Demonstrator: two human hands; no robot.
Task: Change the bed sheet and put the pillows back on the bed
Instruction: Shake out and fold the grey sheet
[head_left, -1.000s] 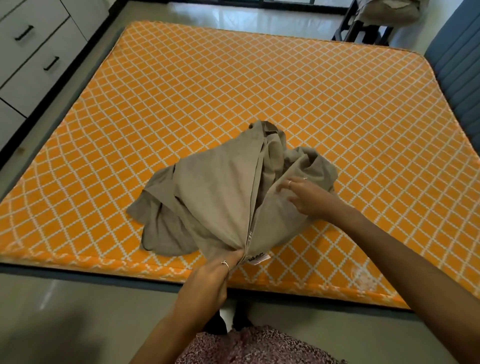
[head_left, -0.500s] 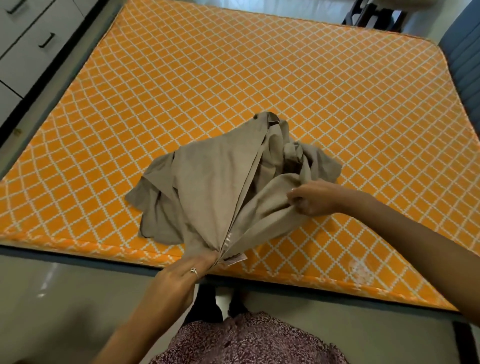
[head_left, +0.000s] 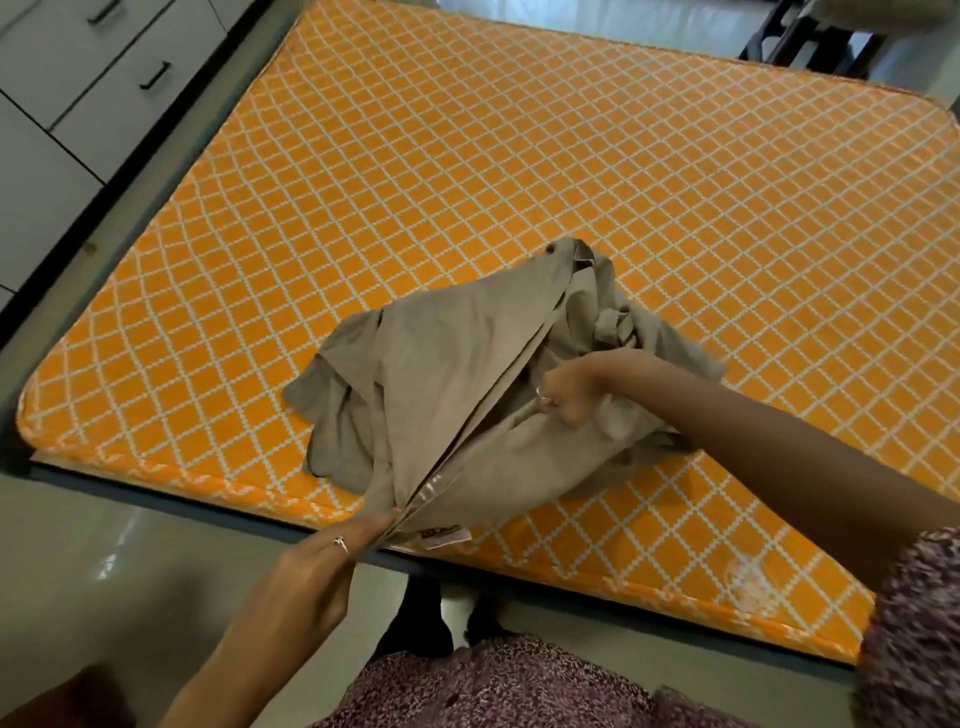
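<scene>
- Head view: my left hand (head_left: 332, 558) pinches one corner of the beige bed sheet (head_left: 467, 395) at the near edge of the mattress (head_left: 571, 182), just beside a small label (head_left: 445, 535) sewn on the cloth.
- My right hand (head_left: 569, 387) is closed around a fold of the same sheet, a little above the mattress; I see a ring on one finger.
- Between my two hands a seam of the sheet is stretched in a straight line.
- The rest of the sheet lies in a crumpled heap on the near part of the orange mattress with the white diamond pattern.
- White drawers (head_left: 93, 83) with dark handles stand at the left side, across a strip of floor (head_left: 130, 545).
</scene>
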